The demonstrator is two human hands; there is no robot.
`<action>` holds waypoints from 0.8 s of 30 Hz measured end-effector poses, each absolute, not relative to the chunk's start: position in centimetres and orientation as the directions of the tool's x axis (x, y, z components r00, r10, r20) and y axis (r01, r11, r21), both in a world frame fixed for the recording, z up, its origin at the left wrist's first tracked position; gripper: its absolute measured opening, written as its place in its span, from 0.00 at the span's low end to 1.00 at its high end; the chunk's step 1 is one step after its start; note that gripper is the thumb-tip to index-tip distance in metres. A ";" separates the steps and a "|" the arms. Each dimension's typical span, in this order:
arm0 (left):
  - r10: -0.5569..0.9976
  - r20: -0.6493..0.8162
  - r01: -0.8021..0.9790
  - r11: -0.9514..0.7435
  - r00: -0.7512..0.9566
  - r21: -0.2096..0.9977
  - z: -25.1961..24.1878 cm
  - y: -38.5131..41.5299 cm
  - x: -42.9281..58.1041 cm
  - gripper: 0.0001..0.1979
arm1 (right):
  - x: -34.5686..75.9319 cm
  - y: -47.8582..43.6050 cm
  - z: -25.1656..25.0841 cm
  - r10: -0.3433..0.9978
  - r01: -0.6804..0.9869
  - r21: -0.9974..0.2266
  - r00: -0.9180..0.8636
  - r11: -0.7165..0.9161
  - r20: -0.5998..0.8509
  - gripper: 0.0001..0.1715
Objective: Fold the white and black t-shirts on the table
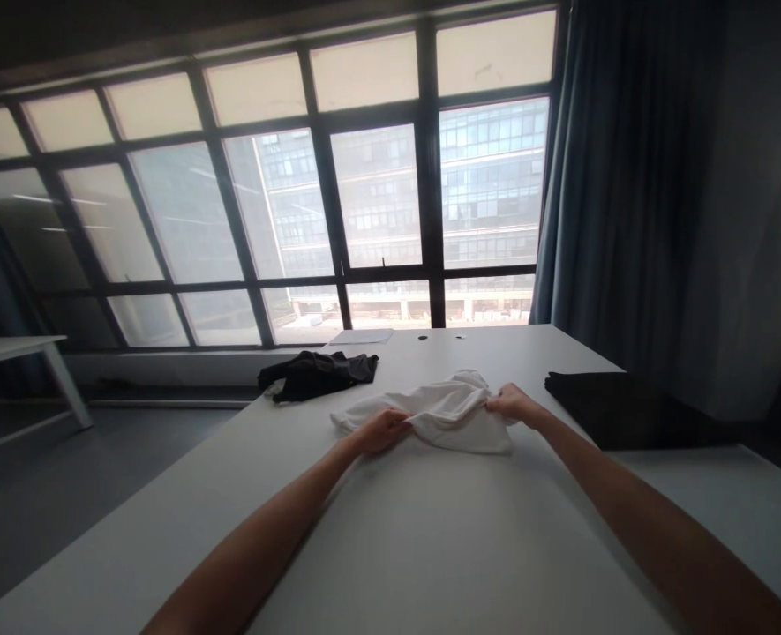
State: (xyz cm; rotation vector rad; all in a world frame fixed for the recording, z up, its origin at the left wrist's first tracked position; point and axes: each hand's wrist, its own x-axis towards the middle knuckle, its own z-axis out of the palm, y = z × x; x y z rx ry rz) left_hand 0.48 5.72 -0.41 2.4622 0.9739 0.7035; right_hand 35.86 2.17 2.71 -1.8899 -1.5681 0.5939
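Note:
A crumpled white garment (439, 410) lies in the middle of a long white table (430, 538). My left hand (382, 430) is closed on the cloth's near left part. My right hand (510, 404) pinches the cloth at its right side. Both arms reach forward from the bottom of the view, and the cloth bunches up between the two hands.
A crumpled black garment (317, 373) lies at the table's far left edge. A flat dark folded cloth (619, 407) rests at the right. A sheet of paper (362, 336) lies at the far end near the window. Another table (12, 348) stands left; a curtain (634, 203) hangs right.

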 end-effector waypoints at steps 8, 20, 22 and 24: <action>0.823 0.455 0.496 -0.569 0.341 0.656 3.7 9.2 0.0 0.28 | 34.4 7.3 10.4 0.973 0.385 -0.921 0.188 0.056 0.137 0.18; 0.714 0.584 0.784 -0.587 0.387 0.199 2.2 7.2 -0.7 0.20 | 27.6 7.5 3.3 0.883 0.750 -0.564 -0.056 0.345 0.465 0.27; 0.728 0.456 0.764 -0.628 0.511 0.145 0.8 5.9 -1.1 0.19 | 27.4 6.0 1.5 0.886 0.817 -0.466 -0.113 0.340 0.449 0.26; 0.754 0.324 0.763 -0.633 0.571 0.128 -0.3 5.1 -1.7 0.23 | 27.2 4.6 0.2 0.897 0.866 -0.385 -0.145 0.319 0.418 0.28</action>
